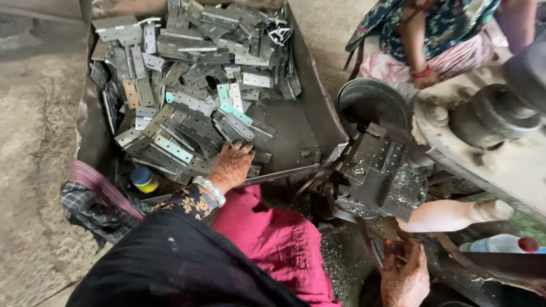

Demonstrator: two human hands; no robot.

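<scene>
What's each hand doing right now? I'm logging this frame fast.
Left hand: reaching into the tray, fingers on the metal hinge plates; grip cannot be told.
Right hand: low by the press, fingers curled; contents unclear.

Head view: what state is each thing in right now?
Left hand: palm down, fingers on the hinge pile.
Right hand: gripping a dark handle, grip partly hidden.
Hinges: loose, heaped in the tray.
Tray: right side bare.
Bucket: upright, open.
Bottle: lying down, capped.
</scene>
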